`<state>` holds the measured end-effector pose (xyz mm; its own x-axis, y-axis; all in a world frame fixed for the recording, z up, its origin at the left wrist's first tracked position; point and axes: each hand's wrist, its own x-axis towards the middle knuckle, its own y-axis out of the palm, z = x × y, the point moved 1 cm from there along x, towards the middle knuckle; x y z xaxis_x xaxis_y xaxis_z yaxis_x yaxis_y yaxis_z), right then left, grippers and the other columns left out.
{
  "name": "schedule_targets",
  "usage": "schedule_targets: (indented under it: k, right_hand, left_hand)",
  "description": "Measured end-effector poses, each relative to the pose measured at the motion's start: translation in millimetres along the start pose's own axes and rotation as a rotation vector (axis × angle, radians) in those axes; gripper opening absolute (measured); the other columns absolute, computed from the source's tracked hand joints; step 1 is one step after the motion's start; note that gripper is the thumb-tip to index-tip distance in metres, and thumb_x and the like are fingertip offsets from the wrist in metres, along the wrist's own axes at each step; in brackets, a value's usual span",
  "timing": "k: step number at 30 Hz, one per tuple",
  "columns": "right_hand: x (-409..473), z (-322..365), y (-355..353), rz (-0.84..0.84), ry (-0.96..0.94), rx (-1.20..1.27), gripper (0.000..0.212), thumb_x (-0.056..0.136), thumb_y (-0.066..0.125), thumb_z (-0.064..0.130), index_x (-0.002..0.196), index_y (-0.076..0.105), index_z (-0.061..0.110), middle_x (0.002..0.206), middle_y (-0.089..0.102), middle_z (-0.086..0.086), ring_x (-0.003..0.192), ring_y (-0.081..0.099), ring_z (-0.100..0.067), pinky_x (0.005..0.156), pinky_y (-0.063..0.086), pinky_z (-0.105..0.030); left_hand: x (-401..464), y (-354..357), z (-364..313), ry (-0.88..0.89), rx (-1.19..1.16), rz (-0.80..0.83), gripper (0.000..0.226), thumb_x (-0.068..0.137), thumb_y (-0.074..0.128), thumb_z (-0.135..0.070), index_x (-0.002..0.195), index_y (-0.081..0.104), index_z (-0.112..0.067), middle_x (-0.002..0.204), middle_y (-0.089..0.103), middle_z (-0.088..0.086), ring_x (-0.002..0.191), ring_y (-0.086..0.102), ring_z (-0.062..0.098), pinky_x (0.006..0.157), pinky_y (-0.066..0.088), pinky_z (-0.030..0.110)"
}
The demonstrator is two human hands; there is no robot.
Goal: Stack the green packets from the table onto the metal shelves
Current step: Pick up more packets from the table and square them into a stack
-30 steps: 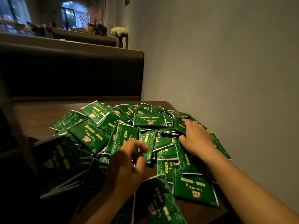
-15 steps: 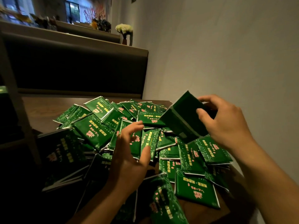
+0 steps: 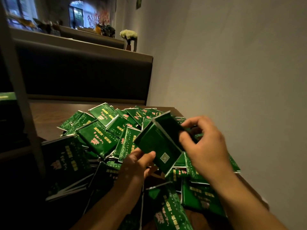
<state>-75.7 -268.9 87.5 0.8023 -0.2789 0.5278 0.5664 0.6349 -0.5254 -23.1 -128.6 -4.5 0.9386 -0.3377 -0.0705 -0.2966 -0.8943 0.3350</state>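
Dim light falls on a plain grey wall point(image 3: 232, 63) filling the right half of the frame, with a dark padded bench back point(image 3: 83, 77) running across the upper left and a small vase of white flowers point(image 3: 128, 34) on the ledge above it. Below that, your wooden table point(image 3: 49, 113) spreads across the middle, and a loose heap of green packets point(image 3: 103, 131) covers most of it, overlapping at all angles, printed faces up, from the centre down to the lower right of the frame.

At the left edge, a pale upright post of the metal shelves point(image 3: 21, 100) crosses the view from top to bottom, with dark shelf levels beside it at far left. One packet lies partly visible on a shelf level at the far left edge.

Your right hand point(image 3: 207, 146), right of centre, has its fingers and thumb curled round the far end of a small stack of packets point(image 3: 159, 143), raised above the heap and tilted with the plain back side facing you; a small white code square shows near its lower corner. Your left hand point(image 3: 134, 165), just below centre, meets the near end of the same stack, thumb pressed on the upper face and fingers curled underneath. Both forearms come in from the bottom of the frame.
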Motion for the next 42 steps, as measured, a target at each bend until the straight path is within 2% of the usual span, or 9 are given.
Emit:
schedule_targets:
  k: [3, 6, 11, 14, 22, 28, 34, 38, 42]
  right_hand:
    - [-17, -3, 25, 0.054, -0.081, -0.181, 0.016, 0.086, 0.065, 0.018, 0.089, 0.055, 0.031, 0.1, 0.049, 0.021, 0.095, 0.049, 0.01, 0.068, 0.044, -0.005]
    - [-27, -9, 41, 0.143, -0.057, -0.25, 0.019, 0.087, 0.063, 0.025, 0.098, 0.053, 0.038, 0.107, 0.045, 0.025, 0.101, 0.044, 0.008, 0.076, 0.038, -0.01]
    - [-40, -12, 48, 0.422, -0.017, -0.239, 0.037, 0.088, 0.058, 0.032, 0.123, 0.05, 0.039, 0.126, 0.035, 0.029, 0.12, 0.031, 0.006, 0.101, 0.029, -0.018]
    - [-37, -25, 37, 0.331, 0.081, -0.15, 0.03, 0.093, 0.057, 0.028, 0.115, 0.051, 0.047, 0.121, 0.04, 0.035, 0.12, 0.037, 0.01, 0.105, 0.036, -0.022]
    - [-20, -100, -22, 0.08, 0.316, -0.656, 0.036, 0.096, 0.053, 0.033, 0.132, 0.048, 0.032, 0.138, 0.047, 0.009, 0.129, 0.035, -0.015, 0.105, 0.032, -0.033]
    - [-19, -135, -37, 0.152, 0.569, -0.8, 0.067, 0.091, 0.055, 0.054, 0.145, 0.03, 0.024, 0.147, 0.042, -0.001, 0.13, 0.038, -0.027, 0.102, 0.035, -0.041]
    - [-16, -142, -43, 0.089, 0.609, -0.809, 0.089, 0.08, 0.067, 0.058, 0.149, 0.023, 0.021, 0.142, 0.048, -0.003, 0.126, 0.043, -0.03, 0.099, 0.038, -0.043]
    - [-13, -137, -49, -0.072, 0.623, -0.396, 0.068, 0.09, 0.065, 0.031, 0.146, 0.028, 0.021, 0.121, 0.062, -0.004, 0.095, 0.061, -0.021, 0.075, 0.052, -0.035]
    - [-19, -108, -49, -0.178, 0.489, -0.155, 0.03, 0.097, 0.056, 0.023, 0.126, 0.053, 0.018, 0.102, 0.067, 0.003, 0.082, 0.063, -0.01, 0.057, 0.043, -0.022]
  left_hand:
    - [-8, 5, -1, -0.047, -0.181, 0.096, 0.016, 0.092, 0.053, -0.011, 0.104, 0.058, -0.001, 0.082, 0.067, 0.0, 0.063, 0.065, -0.007, 0.058, 0.05, 0.012]
    - [-11, 9, -4, -0.102, -0.367, 0.193, 0.025, 0.086, 0.058, -0.033, 0.1, 0.066, -0.013, 0.093, 0.073, 0.007, 0.077, 0.071, 0.017, 0.058, 0.055, 0.028]
    - [-8, 13, 6, -0.068, -0.266, 0.028, 0.025, 0.079, 0.073, -0.02, 0.083, 0.058, -0.001, 0.061, 0.066, 0.003, 0.052, 0.064, 0.014, 0.045, 0.048, 0.022]
    - [-2, 7, 11, -0.057, -0.161, -0.075, 0.03, 0.08, 0.072, -0.026, 0.097, 0.065, -0.002, 0.088, 0.072, 0.016, 0.074, 0.071, 0.02, 0.066, 0.054, 0.022]
    - [0, 8, 12, -0.049, -0.205, -0.105, 0.04, 0.083, 0.069, -0.014, 0.117, 0.053, 0.0, 0.104, 0.064, 0.019, 0.072, 0.067, 0.011, 0.057, 0.053, 0.02]
    - [1, 7, 13, -0.046, -0.153, -0.086, 0.049, 0.078, 0.07, -0.028, 0.117, 0.055, -0.001, 0.108, 0.065, 0.018, 0.086, 0.067, 0.021, 0.061, 0.055, 0.025]
    - [-4, 6, 19, -0.154, -0.059, -0.063, 0.05, 0.064, 0.076, -0.04, 0.097, 0.055, -0.008, 0.097, 0.064, 0.014, 0.091, 0.061, 0.031, 0.09, 0.046, 0.049]
    - [-5, 7, 13, -0.159, -0.051, -0.017, 0.07, 0.055, 0.078, -0.037, 0.111, 0.054, -0.003, 0.1, 0.069, 0.016, 0.095, 0.065, 0.036, 0.095, 0.046, 0.058]
    - [-5, 13, 13, -0.15, -0.053, -0.012, 0.107, 0.054, 0.077, -0.038, 0.146, 0.03, -0.016, 0.115, 0.06, 0.012, 0.1, 0.063, 0.033, 0.088, 0.053, 0.05]
